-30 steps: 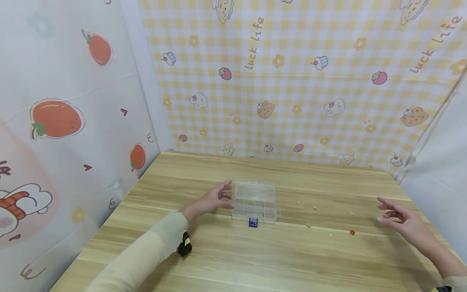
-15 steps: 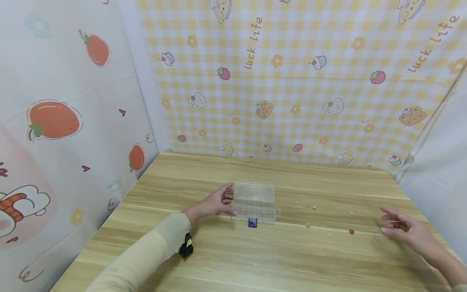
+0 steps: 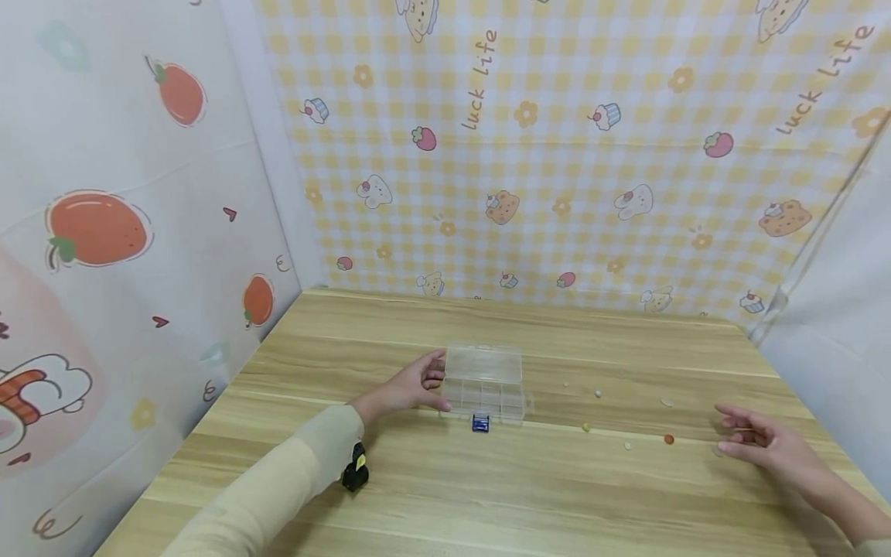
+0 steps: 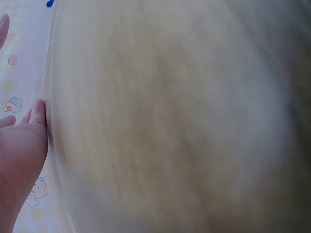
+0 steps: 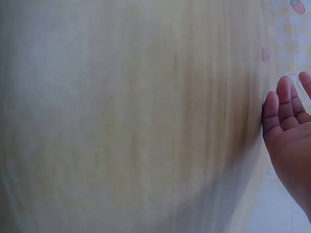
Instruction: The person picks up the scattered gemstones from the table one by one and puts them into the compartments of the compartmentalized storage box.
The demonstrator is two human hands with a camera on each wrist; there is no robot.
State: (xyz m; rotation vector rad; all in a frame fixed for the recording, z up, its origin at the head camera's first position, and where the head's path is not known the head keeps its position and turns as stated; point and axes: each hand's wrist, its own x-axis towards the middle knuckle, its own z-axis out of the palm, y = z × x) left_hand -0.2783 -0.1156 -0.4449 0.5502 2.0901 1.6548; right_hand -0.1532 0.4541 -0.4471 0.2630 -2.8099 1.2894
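A clear plastic compartment box (image 3: 483, 365) stands on the wooden table with its lid raised at the back. A blue clasp (image 3: 480, 423) shows at its front. My left hand (image 3: 409, 387) is at the box's left side, thumb by the near corner and fingers along the edge; in the left wrist view its fingers look relaxed. To the right, my right hand (image 3: 776, 455) hovers low over the table, fingers loosely bent and holding nothing. Closest to it lies a pale translucent piece (image 3: 718, 450), with an orange-red bead (image 3: 669, 439) a little further left.
Between box and right hand, more small pieces are scattered: a yellow one (image 3: 585, 427), a white one (image 3: 597, 394), a clear one (image 3: 667, 402) and another pale one (image 3: 628, 445). A checked cloth (image 3: 529, 162) hangs behind the wooden table (image 3: 529, 495).
My left hand has closed up to the box's left side, its thumb now by the near corner. The right hand has lowered toward the small pieces. The box has stayed in place.
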